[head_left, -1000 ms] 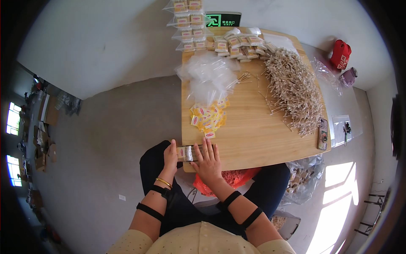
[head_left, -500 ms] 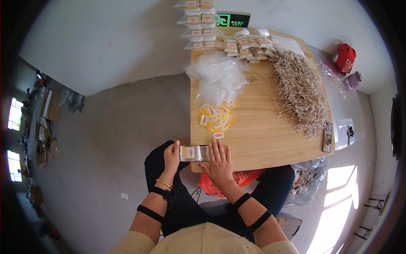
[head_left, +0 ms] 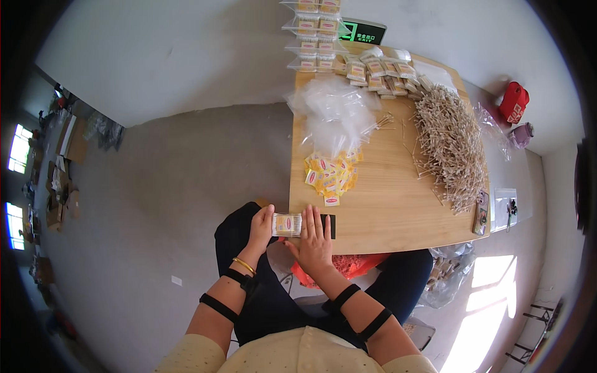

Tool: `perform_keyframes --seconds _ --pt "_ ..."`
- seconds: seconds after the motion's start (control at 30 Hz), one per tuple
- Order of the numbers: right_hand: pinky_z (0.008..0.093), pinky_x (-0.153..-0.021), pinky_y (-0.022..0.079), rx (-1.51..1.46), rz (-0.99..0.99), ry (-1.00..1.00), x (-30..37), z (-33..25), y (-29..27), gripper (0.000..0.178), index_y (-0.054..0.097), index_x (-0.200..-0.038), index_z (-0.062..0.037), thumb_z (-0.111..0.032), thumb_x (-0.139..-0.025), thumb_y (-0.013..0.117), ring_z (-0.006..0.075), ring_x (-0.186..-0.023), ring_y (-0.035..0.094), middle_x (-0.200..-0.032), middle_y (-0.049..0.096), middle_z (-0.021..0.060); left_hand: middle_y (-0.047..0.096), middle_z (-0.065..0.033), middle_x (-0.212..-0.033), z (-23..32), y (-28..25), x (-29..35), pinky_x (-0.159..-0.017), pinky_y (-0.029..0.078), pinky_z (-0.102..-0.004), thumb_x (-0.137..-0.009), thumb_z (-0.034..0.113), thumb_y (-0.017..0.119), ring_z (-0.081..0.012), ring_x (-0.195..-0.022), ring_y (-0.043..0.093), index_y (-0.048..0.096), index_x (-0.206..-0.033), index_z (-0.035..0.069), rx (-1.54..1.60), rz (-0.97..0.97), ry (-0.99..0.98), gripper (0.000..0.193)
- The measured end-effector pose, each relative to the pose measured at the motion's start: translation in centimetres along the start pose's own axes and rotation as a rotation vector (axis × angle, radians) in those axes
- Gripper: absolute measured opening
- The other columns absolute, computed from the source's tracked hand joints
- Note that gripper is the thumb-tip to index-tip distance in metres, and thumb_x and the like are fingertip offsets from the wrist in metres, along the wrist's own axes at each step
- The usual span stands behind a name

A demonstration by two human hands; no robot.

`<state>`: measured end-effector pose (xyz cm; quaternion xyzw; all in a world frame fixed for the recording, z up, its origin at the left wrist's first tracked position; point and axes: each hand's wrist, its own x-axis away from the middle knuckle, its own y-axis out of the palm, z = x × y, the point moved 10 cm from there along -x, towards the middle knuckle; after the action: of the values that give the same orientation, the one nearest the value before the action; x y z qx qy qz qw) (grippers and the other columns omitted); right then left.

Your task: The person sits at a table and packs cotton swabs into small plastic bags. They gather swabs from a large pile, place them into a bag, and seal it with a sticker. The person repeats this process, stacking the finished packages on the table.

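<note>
Pressure should run evenly along the packet's open edge while both hands keep it flat at the table edge (head_left: 373, 233). Left hand (head_left: 261, 229) grasps the left end of the small clear packet (head_left: 287, 224), fingers curled round it. Between the hands, the packet looks flat and transparent, filled with pale sticks and a yellow label. Right hand (head_left: 314, 239) lies open, fingers spread, pressing beside the packet's right end.
</note>
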<state>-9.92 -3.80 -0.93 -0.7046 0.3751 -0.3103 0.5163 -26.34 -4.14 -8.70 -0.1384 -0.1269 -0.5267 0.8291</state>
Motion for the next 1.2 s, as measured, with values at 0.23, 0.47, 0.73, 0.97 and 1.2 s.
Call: perform_keyframes --seconds 0.23,0.47,0.73,0.97,1.2 --pt "0.054 -0.124 0.011 -0.063 0.014 -0.05 -0.1 0.6 -0.6 0.093 0.025 -0.155 0.0071 -0.052 -0.092 0.06 0.0327 -0.155 0.014 -0.165 0.02 0.0211 0.049 0.0031 -0.06 0.9 -0.5 0.6 -0.051 0.036 -0.0274 -0.107 0.042 0.051 -0.0073 -0.053 0.04 0.059 -0.078 0.002 -0.04 -0.023 -0.015 0.05" --pt "0.0552 -0.124 0.008 -0.005 -0.015 -0.093 -0.7 0.8 -0.3 0.099 0.024 -0.155 0.0084 -0.059 -0.091 0.058 0.0344 -0.155 0.012 -0.165 0.018 0.0225 0.058 -0.0193 -0.066 2.5 -0.7 0.2 -0.058 0.044 -0.043 -0.106 0.042 0.047 -0.0348 -0.059 0.057 0.062 -0.082 -0.001 -0.43 0.07 0.248 0.051" --pt "0.0559 -0.124 0.004 0.041 -0.05 -0.048 -1.0 -0.3 0.3 0.106 0.022 -0.153 0.014 -0.065 -0.09 0.055 0.0405 -0.155 0.007 -0.164 0.014 0.0294 0.063 -0.0218 -0.073 4.0 -0.1 0.8 -0.062 0.047 -0.0488 -0.107 0.042 0.042 -0.0432 -0.072 0.063 0.062 -0.085 0.002 -0.58 0.085 0.278 0.05" --pt "0.0476 -0.117 0.029 -0.348 0.054 -0.012 -0.4 2.4 -2.5 0.076 0.035 -0.151 0.0058 -0.028 -0.091 0.067 0.0367 -0.141 0.036 -0.151 0.036 0.0231 0.071 -0.01 -0.083 2.0 -2.3 2.0 -0.063 0.052 -0.0396 -0.105 0.049 0.046 -0.0245 -0.069 0.069 0.063 -0.094 0.004 0.047 0.147 -0.015 0.049" --pt "0.0334 -0.095 0.052 -1.036 0.02 0.235 -0.5 5.0 2.1 0.05 0.051 -0.142 -0.0004 0.006 -0.093 0.055 0.0235 -0.107 0.061 -0.122 0.051 0.0156 0.068 -0.0006 -0.108 -1.9 2.7 5.1 -0.077 0.051 -0.0238 -0.092 0.023 0.077 -0.0108 -0.093 0.066 0.061 -0.117 0.008 0.777 0.083 -0.229 0.033"
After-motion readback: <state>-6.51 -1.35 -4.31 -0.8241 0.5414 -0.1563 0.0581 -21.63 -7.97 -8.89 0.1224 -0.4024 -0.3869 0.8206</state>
